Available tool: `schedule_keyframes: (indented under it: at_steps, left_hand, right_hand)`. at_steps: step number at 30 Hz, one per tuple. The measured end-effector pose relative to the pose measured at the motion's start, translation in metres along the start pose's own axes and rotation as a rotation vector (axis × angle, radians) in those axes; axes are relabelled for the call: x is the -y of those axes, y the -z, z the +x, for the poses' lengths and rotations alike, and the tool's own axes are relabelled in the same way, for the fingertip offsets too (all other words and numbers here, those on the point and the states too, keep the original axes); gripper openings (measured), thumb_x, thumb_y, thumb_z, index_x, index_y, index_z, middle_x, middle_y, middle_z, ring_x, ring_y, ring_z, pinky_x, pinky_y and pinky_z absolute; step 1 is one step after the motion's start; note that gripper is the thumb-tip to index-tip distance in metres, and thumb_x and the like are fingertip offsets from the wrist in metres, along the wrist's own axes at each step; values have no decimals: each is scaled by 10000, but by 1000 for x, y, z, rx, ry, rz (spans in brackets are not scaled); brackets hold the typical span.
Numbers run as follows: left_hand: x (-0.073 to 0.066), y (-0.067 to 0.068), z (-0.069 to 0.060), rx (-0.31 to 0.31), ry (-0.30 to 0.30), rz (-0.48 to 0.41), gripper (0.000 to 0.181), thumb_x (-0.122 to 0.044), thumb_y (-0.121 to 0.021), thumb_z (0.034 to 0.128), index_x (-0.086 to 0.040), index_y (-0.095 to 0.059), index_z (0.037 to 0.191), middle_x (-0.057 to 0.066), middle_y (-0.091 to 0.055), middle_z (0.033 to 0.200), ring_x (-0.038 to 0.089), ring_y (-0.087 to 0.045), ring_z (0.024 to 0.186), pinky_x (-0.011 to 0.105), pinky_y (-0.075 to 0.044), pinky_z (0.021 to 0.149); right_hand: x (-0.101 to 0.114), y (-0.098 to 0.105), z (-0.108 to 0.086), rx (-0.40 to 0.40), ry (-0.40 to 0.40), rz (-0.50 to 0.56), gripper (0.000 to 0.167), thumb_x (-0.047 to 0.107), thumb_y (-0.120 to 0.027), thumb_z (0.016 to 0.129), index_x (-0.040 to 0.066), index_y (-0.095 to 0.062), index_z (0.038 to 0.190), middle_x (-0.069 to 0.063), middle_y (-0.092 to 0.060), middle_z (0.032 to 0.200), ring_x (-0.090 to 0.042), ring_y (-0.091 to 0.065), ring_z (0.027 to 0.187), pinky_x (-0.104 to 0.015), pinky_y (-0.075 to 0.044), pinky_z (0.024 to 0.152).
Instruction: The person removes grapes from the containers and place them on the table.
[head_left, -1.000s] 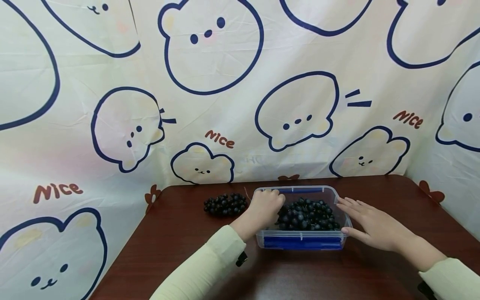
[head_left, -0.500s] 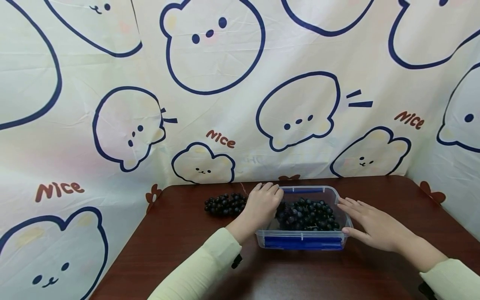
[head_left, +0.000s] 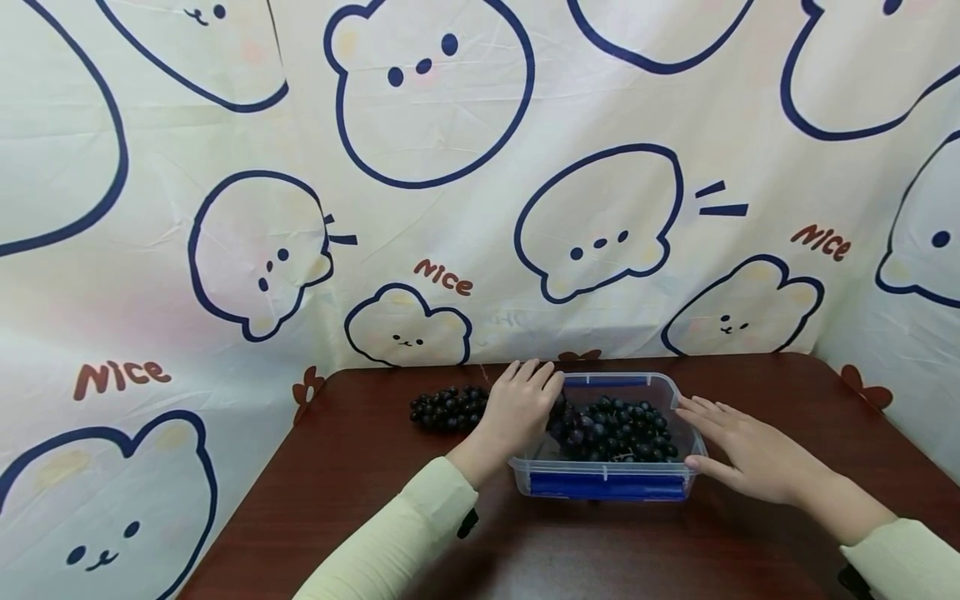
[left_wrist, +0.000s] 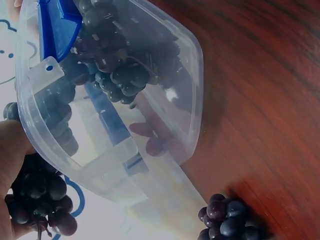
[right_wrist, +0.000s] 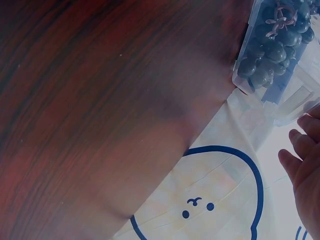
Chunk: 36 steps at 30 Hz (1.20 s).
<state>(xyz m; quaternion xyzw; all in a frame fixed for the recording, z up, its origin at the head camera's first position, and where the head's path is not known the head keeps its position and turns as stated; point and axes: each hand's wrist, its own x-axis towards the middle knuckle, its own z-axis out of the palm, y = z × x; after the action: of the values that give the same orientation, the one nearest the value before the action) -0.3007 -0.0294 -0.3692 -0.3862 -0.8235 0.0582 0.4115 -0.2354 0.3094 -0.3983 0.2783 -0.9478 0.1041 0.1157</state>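
Observation:
My left hand (head_left: 517, 408) is over the left end of a clear plastic box (head_left: 606, 485) with blue clips. In the left wrist view that hand holds a bunch of dark grapes (left_wrist: 42, 187) outside the box wall, partly hidden by fingers. Dark grapes (head_left: 618, 429) fill much of the box. Another bunch of grapes (head_left: 446, 410) lies on the table left of it. At the box's right side, my right hand (head_left: 750, 450) has its fingers extended against the rim, thumb near the front corner; the right wrist view shows the fingertips (right_wrist: 287, 159) beside the wall.
The dark brown table (head_left: 337, 517) reaches back to a white cloth (head_left: 420, 225) printed with cartoon bears, which also hangs at both sides. A thin stem (head_left: 485, 375) sticks up behind the left hand.
My left hand has drawn up and slightly left, from inside the box to above its left rim, its fingers now pointing farther back. The right hand has stayed at the box's side.

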Motion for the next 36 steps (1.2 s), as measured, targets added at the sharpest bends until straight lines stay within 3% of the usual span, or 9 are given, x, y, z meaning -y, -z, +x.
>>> schedule_keyframes:
  at_steps: [8, 22, 36]
  left_hand:
    - [5, -1, -1, -65, 33, -28, 229, -115, -624, 913, -86, -693, 1130, 69, -679, 1165, 226, -632, 1049, 395, -505, 911]
    - [18, 7, -1, -152, 67, -32, 259, -65, -675, 853, -67, -708, 1110, 99, -688, 1135, 274, -644, 1045, 419, -511, 901]
    - [34, 10, -8, -204, 109, 36, 256, -37, -649, 868, -49, -713, 1116, 113, -687, 1147, 271, -659, 1014, 424, -516, 889]
  right_hand:
    - [-2, -2, 0, -2, 3, -8, 667, 453, -633, 917, 42, -489, 1421, -208, -415, 1467, -429, -402, 1316, -628, -364, 980]
    - [-2, -3, -2, -1, -1, -8, 654, 445, -628, 924, 51, -485, 1426, -199, -405, 1476, -420, -395, 1323, -622, -362, 979]
    - [-2, -3, -1, -7, 3, -14, 657, 446, -628, 924, 54, -482, 1430, -194, -405, 1478, -415, -395, 1325, -614, -362, 985]
